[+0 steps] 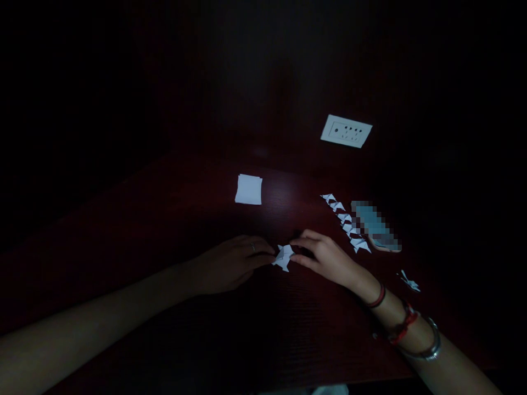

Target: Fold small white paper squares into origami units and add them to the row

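Observation:
A small white origami paper piece with pointed corners lies low over the dark red table, between my two hands. From the left, the fingers of my left hand close on its edge; a ring shows on one finger. My right hand grips the opposite edge with thumb and fingertips. Part of the paper is hidden under the fingertips. Right of my right hand, several similar folded paper figures stand in a slanting row.
A stack of square white paper lies farther back. Beside the row is a phone with a blurred screen. Crumpled paper scraps lie near my right forearm. A white wall socket is behind the table. The surroundings are very dark.

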Available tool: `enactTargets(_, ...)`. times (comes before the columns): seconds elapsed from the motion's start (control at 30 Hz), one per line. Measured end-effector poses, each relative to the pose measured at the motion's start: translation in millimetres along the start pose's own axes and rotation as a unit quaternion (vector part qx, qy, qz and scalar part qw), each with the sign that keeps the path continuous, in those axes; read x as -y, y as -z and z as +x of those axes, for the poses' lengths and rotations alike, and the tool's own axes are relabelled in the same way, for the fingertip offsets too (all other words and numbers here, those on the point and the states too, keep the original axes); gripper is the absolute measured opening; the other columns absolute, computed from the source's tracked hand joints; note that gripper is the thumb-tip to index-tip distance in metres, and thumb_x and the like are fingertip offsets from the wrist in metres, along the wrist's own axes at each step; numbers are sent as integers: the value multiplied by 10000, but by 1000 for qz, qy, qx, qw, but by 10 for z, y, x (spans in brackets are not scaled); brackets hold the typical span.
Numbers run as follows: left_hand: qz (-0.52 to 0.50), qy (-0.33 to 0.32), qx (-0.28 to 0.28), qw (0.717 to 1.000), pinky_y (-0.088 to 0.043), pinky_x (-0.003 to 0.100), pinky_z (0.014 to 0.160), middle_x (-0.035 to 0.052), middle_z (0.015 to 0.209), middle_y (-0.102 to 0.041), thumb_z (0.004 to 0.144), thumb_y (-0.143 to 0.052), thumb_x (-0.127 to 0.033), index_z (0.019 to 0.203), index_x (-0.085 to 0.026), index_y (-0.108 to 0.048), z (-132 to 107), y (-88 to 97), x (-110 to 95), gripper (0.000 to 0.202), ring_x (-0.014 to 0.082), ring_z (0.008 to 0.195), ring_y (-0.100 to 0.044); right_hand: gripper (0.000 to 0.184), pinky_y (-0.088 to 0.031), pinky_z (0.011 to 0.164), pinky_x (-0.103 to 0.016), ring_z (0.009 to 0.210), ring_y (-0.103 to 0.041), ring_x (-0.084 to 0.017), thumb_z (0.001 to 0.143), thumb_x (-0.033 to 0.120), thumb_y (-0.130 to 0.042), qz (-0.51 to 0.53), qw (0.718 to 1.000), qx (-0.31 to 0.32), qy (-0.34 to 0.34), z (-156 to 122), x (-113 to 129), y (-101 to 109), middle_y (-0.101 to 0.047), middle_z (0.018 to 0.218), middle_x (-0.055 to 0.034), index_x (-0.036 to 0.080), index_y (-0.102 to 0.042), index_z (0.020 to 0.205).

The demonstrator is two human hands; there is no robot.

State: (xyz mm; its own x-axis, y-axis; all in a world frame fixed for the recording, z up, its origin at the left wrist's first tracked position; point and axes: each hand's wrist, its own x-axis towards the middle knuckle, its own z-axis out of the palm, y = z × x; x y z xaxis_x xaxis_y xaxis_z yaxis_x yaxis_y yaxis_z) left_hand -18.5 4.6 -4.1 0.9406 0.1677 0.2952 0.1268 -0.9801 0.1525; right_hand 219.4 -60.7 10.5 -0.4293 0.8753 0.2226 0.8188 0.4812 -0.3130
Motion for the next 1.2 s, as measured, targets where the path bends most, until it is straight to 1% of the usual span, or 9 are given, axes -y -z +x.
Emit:
enactTargets(0.1,-5,-46,8,999,-322,362,961,44,1227,-472,806,-406,-46,1222,-217,-422,17,20,-28,450,193,1160,-368,277,-464,745,-298,845,-552,-158,840,270,-470,-6,1000,-19,-7,11,-18,-45,-557,934,-71,157,-565,1075)
enactTargets(0.2,-7,-55,13,998,-320,365,966,41,1242,-464,809,-400,-41,1241,-227,-403,22,35,-44,470,191,1174,-353,263,-463,757,-299,853,-548,-159,846,243,-458,-1,999,-40,-14,21,-24,-63,-555,933,-70,159,-567,1070)
enactTargets(0.33,7,-42,4,999,-307,385,973,48,1278,-424,826,-401,-72,1256,-225,-385,3,-3,0,457,196,1190,-332,268,-454,765,-278,836,-540,-142,854,250,-443,31,998,-46,-9,16,4,-7,-555,928,-61,155,-563,1075)
enactTargets(0.43,13,-33,15,999,-296,396,982,43,1313,-381,819,-418,-83,1274,-220,-357,-13,-47,43,479,206,1217,-291,300,-450,756,-263,827,-537,-136,820,296,-504,55,998,-14,12,4,35,44,-558,920,-55,149,-563,1075)
enactTargets(0.53,11,-34,14,999,-298,397,986,40,1310,-384,812,-434,-89,1278,-220,-347,-15,-71,54,492,210,1223,-280,363,-452,747,-273,830,-537,-146,763,333,-576,59,998,7,22,-2,53,53,-561,930,-56,158,-560,1081)
enactTargets(0.7,4,-26,-5,1000,-301,405,986,49,1315,-371,807,-438,-91,1273,-227,-354,-8,-66,29,493,217,1221,-284,304,-449,770,-291,856,-540,-151,798,242,-536,67,997,10,30,4,49,22,-573,939,-61,177,-555,1094)
enactTargets(0.8,7,-17,10,1000,-296,408,986,38,1316,-372,806,-436,-92,1282,-235,-342,-6,-53,22,506,218,1220,-280,288,-447,775,-286,860,-539,-147,801,181,-520,77,996,4,32,11,46,9,-579,943,-59,174,-558,1086)
enactTargets(0.97,14,-6,31,999,-274,421,992,20,1345,-329,815,-425,-97,1294,-238,-323,4,-45,20,510,231,1233,-242,280,-448,745,-267,819,-547,-134,806,193,-516,98,995,-12,15,34,54,-16,-586,918,-52,169,-562,1081)
enactTargets(1.2,2,-2,30,1000,-280,393,985,24,1308,-382,822,-427,-112,1294,-226,-322,24,-56,8,497,216,1204,-283,250,-446,722,-261,798,-551,-136,814,195,-507,99,995,-17,7,50,61,-28,-592,887,-53,167,-579,1052)
